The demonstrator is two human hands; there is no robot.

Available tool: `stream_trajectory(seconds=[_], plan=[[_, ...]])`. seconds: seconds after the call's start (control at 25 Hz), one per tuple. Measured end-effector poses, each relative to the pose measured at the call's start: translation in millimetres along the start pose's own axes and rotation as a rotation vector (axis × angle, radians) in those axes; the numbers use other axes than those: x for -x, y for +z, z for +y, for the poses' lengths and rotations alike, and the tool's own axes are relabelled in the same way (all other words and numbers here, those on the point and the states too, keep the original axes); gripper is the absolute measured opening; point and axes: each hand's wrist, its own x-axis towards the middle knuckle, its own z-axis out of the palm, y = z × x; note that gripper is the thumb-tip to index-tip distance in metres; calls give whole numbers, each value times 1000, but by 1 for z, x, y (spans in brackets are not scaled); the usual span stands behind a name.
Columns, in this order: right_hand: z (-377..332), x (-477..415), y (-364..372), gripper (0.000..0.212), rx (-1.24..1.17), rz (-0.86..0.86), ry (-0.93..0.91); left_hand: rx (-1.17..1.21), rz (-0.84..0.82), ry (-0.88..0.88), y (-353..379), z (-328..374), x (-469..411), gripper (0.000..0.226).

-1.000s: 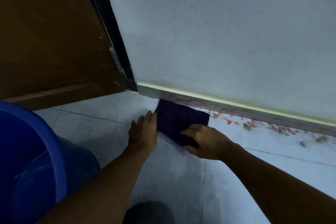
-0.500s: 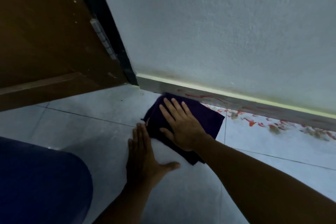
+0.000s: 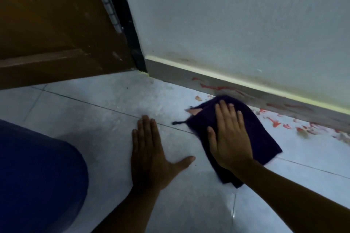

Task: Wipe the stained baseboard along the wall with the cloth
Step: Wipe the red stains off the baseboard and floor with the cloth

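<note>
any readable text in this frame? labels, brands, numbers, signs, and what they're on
None. No word, number, brand or sign shows anywhere in the head view.
purple cloth under the right hand: no tag or print visible.
baseboard: only red smears, not lettering.
wooden door and its hinge: no markings legible.
blue object at lower left: plain.
wall and floor tiles: bare of text.
</note>
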Motion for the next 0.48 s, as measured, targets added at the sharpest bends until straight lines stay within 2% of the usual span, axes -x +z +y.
stream_trajectory(seconds=[0.12, 0.2, 0.28, 0.36, 0.48], plan=[[-49, -54, -1, 65, -36, -84, -285, -23, 31, 10, 5, -5, 0, 150], [-53, -72, -1, 62, -26, -93, -368, -46, 44, 19, 8, -8, 0, 143], [-27, -52, 1, 58, -81, -33, -321, -75, 39, 41, 10, -11, 1, 129], [20, -10, 1, 57, -113, 50, -181, -94, 52, 45, 11, -11, 2, 112], [52, 24, -5, 59, -72, 51, 23, -137, 70, 19, 12, -5, 1, 92]])
